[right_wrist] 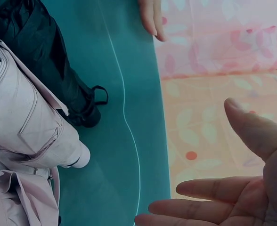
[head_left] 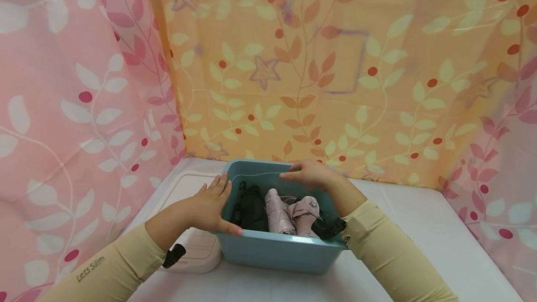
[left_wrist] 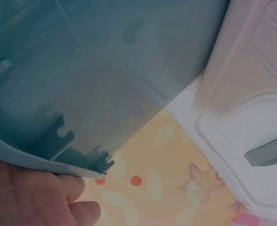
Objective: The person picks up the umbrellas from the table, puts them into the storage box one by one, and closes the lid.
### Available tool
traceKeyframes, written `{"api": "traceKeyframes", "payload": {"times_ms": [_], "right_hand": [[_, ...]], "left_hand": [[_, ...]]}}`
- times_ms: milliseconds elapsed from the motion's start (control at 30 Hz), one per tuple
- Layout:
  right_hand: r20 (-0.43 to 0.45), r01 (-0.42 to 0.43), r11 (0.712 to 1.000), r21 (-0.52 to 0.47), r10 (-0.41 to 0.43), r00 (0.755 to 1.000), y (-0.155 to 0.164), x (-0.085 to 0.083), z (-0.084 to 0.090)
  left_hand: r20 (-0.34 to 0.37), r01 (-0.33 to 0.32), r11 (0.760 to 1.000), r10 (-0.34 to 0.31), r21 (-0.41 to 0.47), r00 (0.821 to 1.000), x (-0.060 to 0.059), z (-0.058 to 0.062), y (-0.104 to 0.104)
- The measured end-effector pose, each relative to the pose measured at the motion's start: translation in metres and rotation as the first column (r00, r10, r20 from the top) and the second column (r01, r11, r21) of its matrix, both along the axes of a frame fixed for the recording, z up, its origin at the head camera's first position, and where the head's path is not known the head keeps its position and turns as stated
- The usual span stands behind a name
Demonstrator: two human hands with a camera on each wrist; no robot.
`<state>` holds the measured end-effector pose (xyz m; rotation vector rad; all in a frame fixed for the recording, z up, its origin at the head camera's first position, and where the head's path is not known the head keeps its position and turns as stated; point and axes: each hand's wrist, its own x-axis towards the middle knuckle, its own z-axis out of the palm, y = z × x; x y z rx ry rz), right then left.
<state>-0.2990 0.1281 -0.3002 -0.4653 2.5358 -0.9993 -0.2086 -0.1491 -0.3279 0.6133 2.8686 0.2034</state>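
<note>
A blue-green plastic bin (head_left: 281,254) stands on the white surface. Inside lie a black folded umbrella (head_left: 253,209) and, beside it, two pale pink folded umbrellas, one to the left (head_left: 278,211) and one to the right (head_left: 305,211). My left hand (head_left: 205,209) rests at the bin's left rim, fingers spread and thumb along the front edge. Over the far right part of the bin reaches my right hand (head_left: 312,174). In the right wrist view its fingers (right_wrist: 214,193) look straight, with nothing held between them and the thumb.
Left of the bin lies a white lid (head_left: 197,246), partly hidden by my left arm; the left wrist view shows a grey handle (left_wrist: 270,151) on it. Patterned curtains (head_left: 268,59) stand behind and at both sides. A thin pale line (right_wrist: 124,99) runs along the bin's inner wall.
</note>
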Motion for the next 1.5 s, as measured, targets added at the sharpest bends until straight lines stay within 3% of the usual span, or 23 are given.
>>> {"api": "traceKeyframes", "payload": {"times_ms": [333,500,600,767,933,1067,1167,1500], "right_hand": [[0.043,-0.012,0.993,-0.114,0.017,0.999,0.002,0.002,0.004],[0.045,-0.068,0.984,-0.167,0.076,0.996,0.013,0.005,0.01],[-0.019,-0.098,0.982,-0.16,0.096,0.995,0.024,0.009,0.017],[-0.181,-0.072,0.996,-0.047,0.062,0.982,0.048,0.017,0.032],[-0.352,-0.033,0.998,0.048,0.048,0.935,0.071,0.03,0.037],[-0.466,0.048,0.988,0.146,0.026,0.885,0.083,0.045,0.03],[-0.504,0.087,0.976,0.199,0.026,0.863,0.09,0.057,0.02],[-0.519,0.076,0.958,0.278,0.083,0.851,0.101,0.088,-0.019]], "left_hand": [[0.0,0.0,1.0,0.0,0.009,1.0,0.001,0.003,0.0],[-0.002,0.004,1.0,-0.004,0.004,1.0,0.001,0.001,0.001],[-0.006,0.006,1.0,-0.006,-0.008,1.0,0.0,-0.001,0.0],[-0.008,0.002,1.0,-0.002,-0.007,1.0,0.0,-0.002,0.0],[-0.009,0.006,1.0,-0.006,-0.003,1.0,0.001,-0.001,-0.001],[-0.007,0.008,1.0,-0.008,0.002,1.0,0.001,0.0,0.0],[-0.006,0.006,1.0,-0.006,0.004,1.0,0.002,0.0,0.0],[-0.018,0.003,1.0,-0.003,0.013,1.0,0.003,0.001,0.001]]}}
